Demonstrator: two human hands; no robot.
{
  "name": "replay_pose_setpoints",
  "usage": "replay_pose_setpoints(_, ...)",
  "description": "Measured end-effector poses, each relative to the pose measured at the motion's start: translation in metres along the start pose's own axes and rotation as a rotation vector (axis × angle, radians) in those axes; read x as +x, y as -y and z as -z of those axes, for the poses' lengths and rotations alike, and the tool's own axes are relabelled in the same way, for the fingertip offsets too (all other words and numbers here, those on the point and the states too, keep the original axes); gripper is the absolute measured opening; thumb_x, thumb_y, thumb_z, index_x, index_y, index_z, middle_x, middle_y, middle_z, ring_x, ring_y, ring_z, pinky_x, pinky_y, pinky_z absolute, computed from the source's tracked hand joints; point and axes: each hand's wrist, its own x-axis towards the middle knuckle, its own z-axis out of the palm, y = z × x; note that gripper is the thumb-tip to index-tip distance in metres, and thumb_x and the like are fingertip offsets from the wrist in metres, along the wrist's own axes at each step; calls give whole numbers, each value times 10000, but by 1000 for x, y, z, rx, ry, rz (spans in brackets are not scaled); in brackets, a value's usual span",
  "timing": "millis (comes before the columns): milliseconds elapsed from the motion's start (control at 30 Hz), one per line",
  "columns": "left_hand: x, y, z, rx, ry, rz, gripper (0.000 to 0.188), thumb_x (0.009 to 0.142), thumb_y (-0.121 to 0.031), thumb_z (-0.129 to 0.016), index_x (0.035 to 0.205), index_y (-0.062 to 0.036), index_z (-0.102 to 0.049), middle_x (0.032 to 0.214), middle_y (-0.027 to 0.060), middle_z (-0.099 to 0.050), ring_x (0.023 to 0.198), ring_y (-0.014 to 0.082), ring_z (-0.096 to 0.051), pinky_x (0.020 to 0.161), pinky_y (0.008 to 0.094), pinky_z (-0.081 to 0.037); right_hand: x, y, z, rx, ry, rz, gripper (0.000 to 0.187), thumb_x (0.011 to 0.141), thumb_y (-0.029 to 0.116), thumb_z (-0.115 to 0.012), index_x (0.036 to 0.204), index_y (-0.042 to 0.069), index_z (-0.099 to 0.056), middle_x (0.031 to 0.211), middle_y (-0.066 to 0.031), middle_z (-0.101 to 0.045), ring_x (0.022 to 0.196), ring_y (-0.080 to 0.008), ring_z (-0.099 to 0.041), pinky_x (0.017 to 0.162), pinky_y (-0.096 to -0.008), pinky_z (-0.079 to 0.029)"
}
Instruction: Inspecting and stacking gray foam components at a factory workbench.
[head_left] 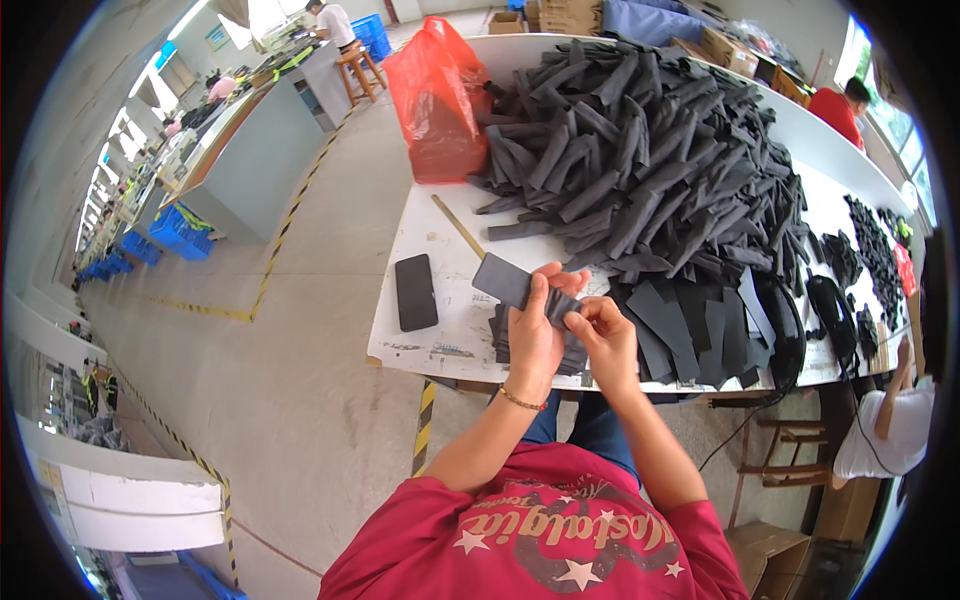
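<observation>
Above the front edge of the white table [398, 348] I hold a flat, dark grey rectangular strip [501, 280] tilted up to the left. My left hand [538, 328] grips it, thumb on top and fingers beneath. At its right end the dark material looks creased or folded, and my right hand [606, 338] pinches it there between thumb and fingers. Below my hands lies a small stack of dark pieces [573, 356], partly hidden. Just right of it, flat dark grey pieces [685, 330] are spread out. Behind rises a big heap of dark grey fabric strips [640, 150].
A black phone [416, 292] and a narrow wooden-coloured strip [458, 226] lie left of my hands. A red plastic bag [440, 105] stands at the far left corner. Black curved objects [787, 335] with a cable lie rightward. A person in white [880, 430] sits at the right.
</observation>
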Motion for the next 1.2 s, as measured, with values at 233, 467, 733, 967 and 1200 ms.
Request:
replay_pose_setpoints(233,-3,-12,-5,-12,113,20,385,1000,-307,-489,1191,27,-512,1101,153,-655,1142,335,-572,1082,449,-390,-11,28,-3,205,-65,-57,170,849,74,-715,967,19,-606,972,-18,-574,824,-100,-552,698,-246,-462)
replay_pose_setpoints(467,5,-31,43,-9,-28,-34,356,919,-240,-646,1175,-4,-574,1020,142,-683,886,287,-673,790,433,-564,-10,36,-4,-406,-97,469,96,750,-51,-717,791,-16,-637,754,-89,-604,683,-187,-587,617,-287,-458)
replay_pose_setpoints(733,2,-50,30,128,-100,-103,245,916,-168,-648,1048,38,-627,953,177,-675,878,307,-674,813,442,-560,-13,16,3,-217,8,188,104,849,32,-694,932,-9,-645,790,-47,-631,679,-99,-573,584,-249,-458)
replay_pose_setpoints(967,10,-43,47,155,-192,3,290,926,-161,-633,1070,86,-588,995,205,-657,918,322,-663,854,432,-544,-12,14,9,102,167,-237,224,880,11,-640,1041,-51,-498,752,-110,-644,621,-139,-619,570,-267,-512)
replay_pose_setpoints(1200,16,-46,44,243,-146,53,338,921,-174,-639,1112,93,-558,1020,227,-653,956,336,-657,896,429,-520,4,2,26,-41,178,-240,355,899,166,-673,1155,-24,-516,799,-90,-652,688,-134,-634,598,-252,-524)
